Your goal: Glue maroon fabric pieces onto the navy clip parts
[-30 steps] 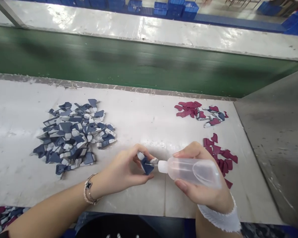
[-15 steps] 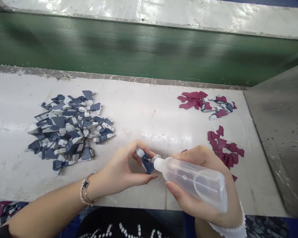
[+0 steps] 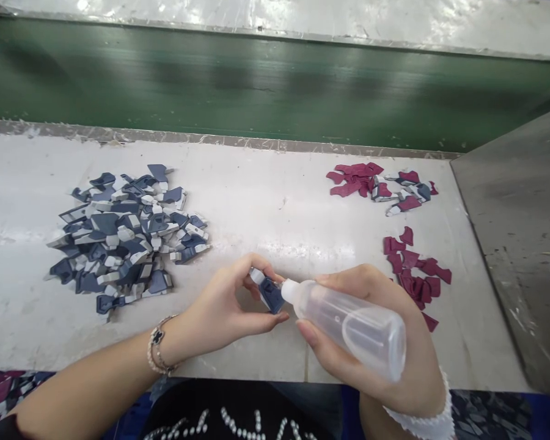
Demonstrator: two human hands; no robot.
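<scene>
Between the thumb and fingers of my left hand [image 3: 224,305] is a small blue-grey and white plastic part [image 3: 270,294], its recessed side facing up. My right hand [image 3: 376,330] is wrapped around a translucent squeeze bottle [image 3: 348,324], tilted with its white cap toward the part. The bottle's tip meets or nearly meets the part's right edge; exact contact cannot be made out. Left of my hands lies a large heap of similar blue-grey and white parts [image 3: 119,238]. On the right are loose maroon pieces [image 3: 412,281], partly behind my right hand.
Farther back on the white worktop [image 3: 266,208] lie another maroon pile [image 3: 355,177] and several parts with maroon pieces on them [image 3: 406,194]. A green conveyor belt [image 3: 256,91] runs behind. A metal panel [image 3: 522,244] bounds the right side. More parts [image 3: 4,391] show below the front edge.
The squeeze bottle has shifted slightly left and up in my right hand's grip, its tip now nearer the part's upper right edge. My left hand has barely moved, still holding the part.
</scene>
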